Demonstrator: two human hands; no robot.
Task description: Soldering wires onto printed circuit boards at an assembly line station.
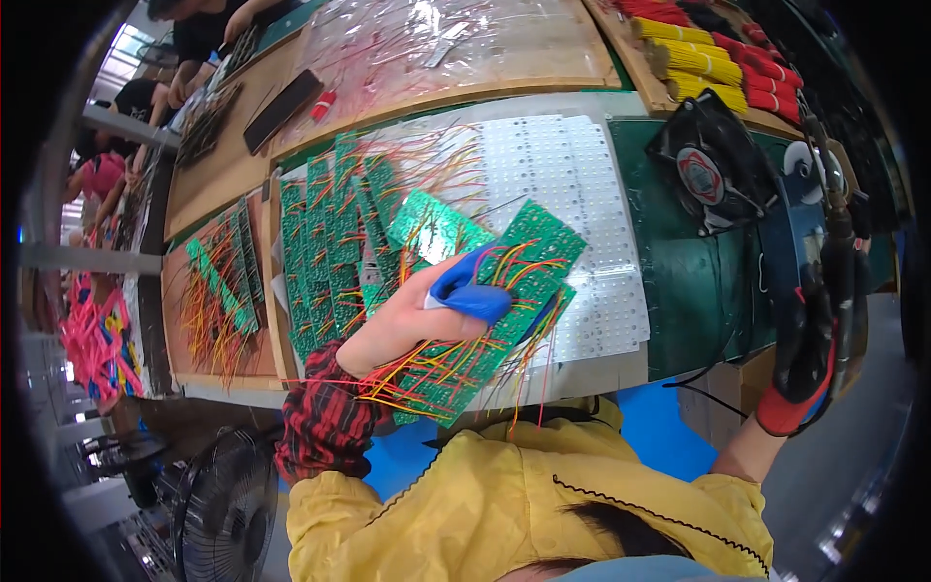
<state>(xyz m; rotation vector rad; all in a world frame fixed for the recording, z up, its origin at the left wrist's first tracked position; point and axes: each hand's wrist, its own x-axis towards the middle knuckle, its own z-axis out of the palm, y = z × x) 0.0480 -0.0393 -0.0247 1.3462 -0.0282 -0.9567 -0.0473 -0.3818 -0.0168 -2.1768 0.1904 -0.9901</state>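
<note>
My left hand (412,315), with blue coverings on its fingers, is closed on green circuit boards (543,242) with red and yellow wires hanging from them. These boards are tilted, above the near edge of the bench. My right hand (805,354) wears a black and red glove. It is at the far right, beside a dark upright tool stand (842,233); its fingers blend into the dark parts there, and I cannot tell whether it grips anything. Under and beyond my left hand are more wired green boards (315,252) in rows and a white perforated sheet (572,184).
A black square fan (713,165) stands on the green mat (669,291) at right. Behind it are yellow wire bundles (693,58) and red ones (771,82). Wired boards fill a wooden tray (276,330) at left. A floor fan (225,504) stands lower left. Other people work at far left.
</note>
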